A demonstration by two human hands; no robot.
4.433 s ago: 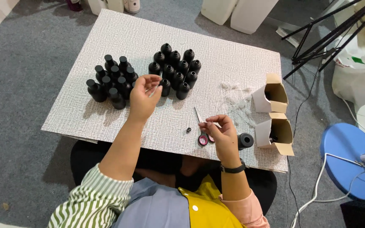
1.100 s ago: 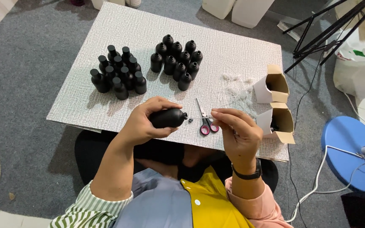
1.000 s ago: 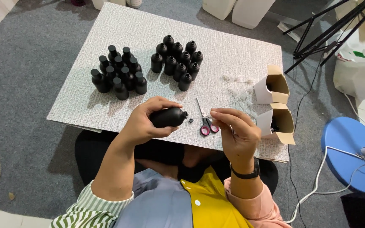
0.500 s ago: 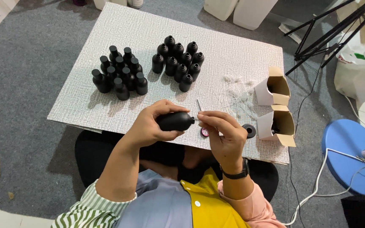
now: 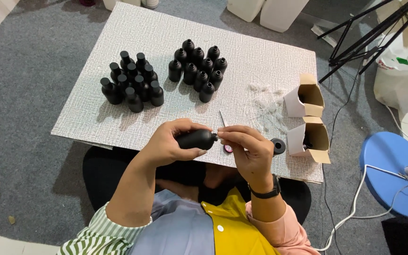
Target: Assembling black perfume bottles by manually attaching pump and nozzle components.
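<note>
One small black bottle (image 5: 195,139) lying sideways, clamped in left hand (image 5: 168,144); right hand (image 5: 246,151) pinching at its neck. Probably light, rigid, smooth: best gripped round the body.

The person wears a layered top: a green-and-white striped sleeve (image 5: 101,231) at seven o'clock, a grey-blue panel (image 5: 175,226) across the chest, a yellow front placket (image 5: 230,226) with one small white button (image 5: 220,228) at six o'clock, and a pink sleeve (image 5: 279,231) at five o'clock. A black wristwatch (image 5: 266,192) with a dark band circles the right wrist. Both forearms are bare, and dark trousers (image 5: 119,170) cover the legs.
</note>
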